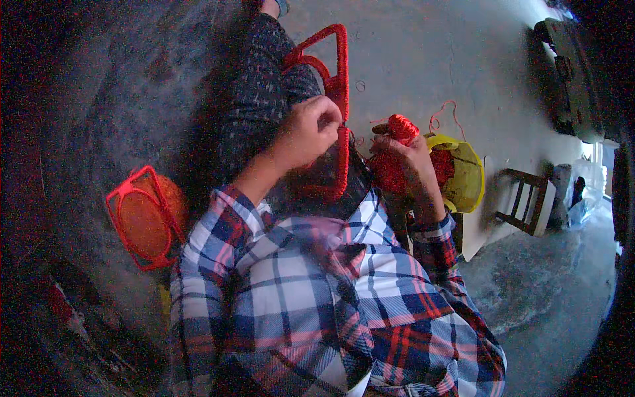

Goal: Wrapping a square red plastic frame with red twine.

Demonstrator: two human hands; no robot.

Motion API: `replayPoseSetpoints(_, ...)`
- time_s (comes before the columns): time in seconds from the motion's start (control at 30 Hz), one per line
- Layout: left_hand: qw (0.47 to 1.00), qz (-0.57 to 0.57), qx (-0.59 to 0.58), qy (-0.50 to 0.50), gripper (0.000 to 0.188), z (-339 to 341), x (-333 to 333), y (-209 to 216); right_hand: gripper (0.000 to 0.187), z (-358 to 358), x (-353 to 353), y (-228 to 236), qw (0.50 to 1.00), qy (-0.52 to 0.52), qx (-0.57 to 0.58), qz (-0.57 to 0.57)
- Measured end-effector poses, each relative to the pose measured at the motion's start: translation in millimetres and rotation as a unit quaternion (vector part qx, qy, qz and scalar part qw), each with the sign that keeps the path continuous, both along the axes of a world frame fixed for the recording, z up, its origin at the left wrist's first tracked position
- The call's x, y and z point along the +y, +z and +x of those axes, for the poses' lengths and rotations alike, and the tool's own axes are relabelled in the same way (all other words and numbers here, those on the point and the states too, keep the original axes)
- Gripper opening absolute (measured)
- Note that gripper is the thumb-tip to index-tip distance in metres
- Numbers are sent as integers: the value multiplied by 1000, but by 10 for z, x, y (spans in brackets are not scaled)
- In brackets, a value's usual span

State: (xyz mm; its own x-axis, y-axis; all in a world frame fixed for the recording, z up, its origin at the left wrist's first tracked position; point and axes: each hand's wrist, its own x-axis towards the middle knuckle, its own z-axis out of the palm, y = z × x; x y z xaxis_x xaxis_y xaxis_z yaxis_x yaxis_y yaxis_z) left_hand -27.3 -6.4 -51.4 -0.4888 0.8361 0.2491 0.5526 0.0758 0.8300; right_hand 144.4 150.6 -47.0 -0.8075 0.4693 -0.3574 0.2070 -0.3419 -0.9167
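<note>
Spreading wide around the seated person, the grey floor runs from beyond the red frame across to a dark bulky object at the right, its outline too dim to name. One blue, white and red plaid shirt fills the lower middle, above it black patterned trousers.

Across the lap lies a red cord-wrapped frame with rounded corners, its long bar edging the floor to the right. A second red frame, set around an orange oval panel, sits apart by the left elbow. One dark slatted wooden stool stands to the right, a crumpled clear plastic bag just beyond it. Nearer is one yellow cut-open plastic container; whether it bears print is too blurred to tell.

Two hands are at work. The left hand is curled, fingertips at the long bar; I cannot tell whether it pinches bar or cord. The right hand grasps one shiny red cord bundle, between frame and container. Beyond the container's rim loops one thin red thread.
</note>
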Motion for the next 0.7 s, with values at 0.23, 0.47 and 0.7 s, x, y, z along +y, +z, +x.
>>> replayPoseSetpoints(0.23, 958, 72, -241, 138, 7, 28, -61, -168, 9, -4, -70, 106, 999, -34, -23, -18)
replayPoseSetpoints(0.47, 995, 25, -64, 74, 8, 159, -152, 90, 8, 9, -81, 57, 999, -11, -31, 10)
replayPoseSetpoints(0.7, 999, 37, -28, 27, 9, 53, -46, 5, 9, -33, -144, 36, 998, -47, 1, -45)
